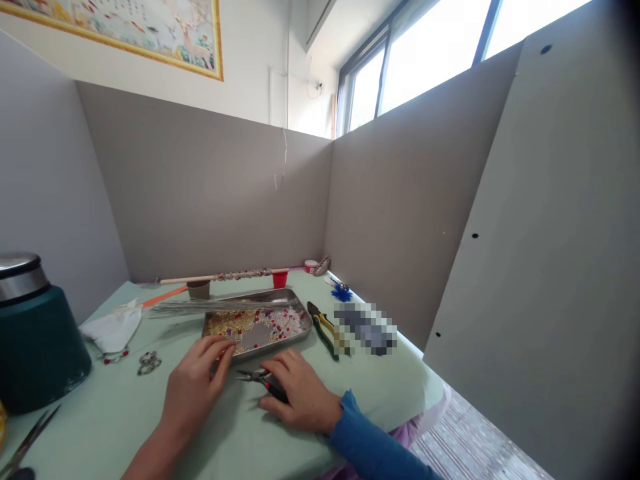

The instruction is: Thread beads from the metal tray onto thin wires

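My left hand is at the near left edge of a metal tray, thumb and fingertips pinched together. Whatever is between those fingertips is too small to make out. In the tray lie loose beads, gold, red and clear. My right hand grips a pair of needle-nose pliers with dark handles. Their jaws point left, just below the tray's front rim and close to my left hand. Part of the handles is hidden under my right fingers.
A bundle of thin wires lies across the tray. Behind it, a beaded stick rests on a brown cup and a red cup. Yellow-green pliers lie right. A green flask and scissors are left.
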Motion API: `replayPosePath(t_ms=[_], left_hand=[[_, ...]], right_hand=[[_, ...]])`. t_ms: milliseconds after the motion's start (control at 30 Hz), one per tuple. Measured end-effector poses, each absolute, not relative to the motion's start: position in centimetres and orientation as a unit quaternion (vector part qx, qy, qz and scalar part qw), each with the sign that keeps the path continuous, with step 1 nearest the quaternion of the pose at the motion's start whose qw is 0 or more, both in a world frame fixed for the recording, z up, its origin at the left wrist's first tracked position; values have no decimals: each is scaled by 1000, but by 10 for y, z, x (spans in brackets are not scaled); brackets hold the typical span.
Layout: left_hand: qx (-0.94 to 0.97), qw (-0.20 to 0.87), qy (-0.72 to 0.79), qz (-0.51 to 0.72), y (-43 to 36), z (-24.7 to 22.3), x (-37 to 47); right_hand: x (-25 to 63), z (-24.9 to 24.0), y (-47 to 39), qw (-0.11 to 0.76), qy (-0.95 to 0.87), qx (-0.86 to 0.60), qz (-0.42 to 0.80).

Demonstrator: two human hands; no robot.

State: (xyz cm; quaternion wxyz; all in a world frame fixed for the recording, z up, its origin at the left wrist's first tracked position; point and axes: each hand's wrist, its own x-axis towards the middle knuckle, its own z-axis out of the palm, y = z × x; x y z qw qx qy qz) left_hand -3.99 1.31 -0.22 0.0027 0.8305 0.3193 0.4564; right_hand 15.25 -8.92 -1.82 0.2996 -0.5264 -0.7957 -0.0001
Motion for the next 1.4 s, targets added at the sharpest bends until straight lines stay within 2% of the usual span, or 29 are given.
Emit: replayPosePath(t_ms=[233,733,1067,1400], left_hand=[[862,-36,354,361,24,-7,-38],[849,4,386,361,14,1,-36],[827,-5,449,338,16,0,-40],[843,-3,433,318,16,-1,-40]], right_hand=[[149,-17,-92,315,-780,-540,17],[148,-17,-91,269,-796,-542,13],[149,-21,-91,269,-777,-569,-7],[149,-23,-90,277,-755,-594,-21]])
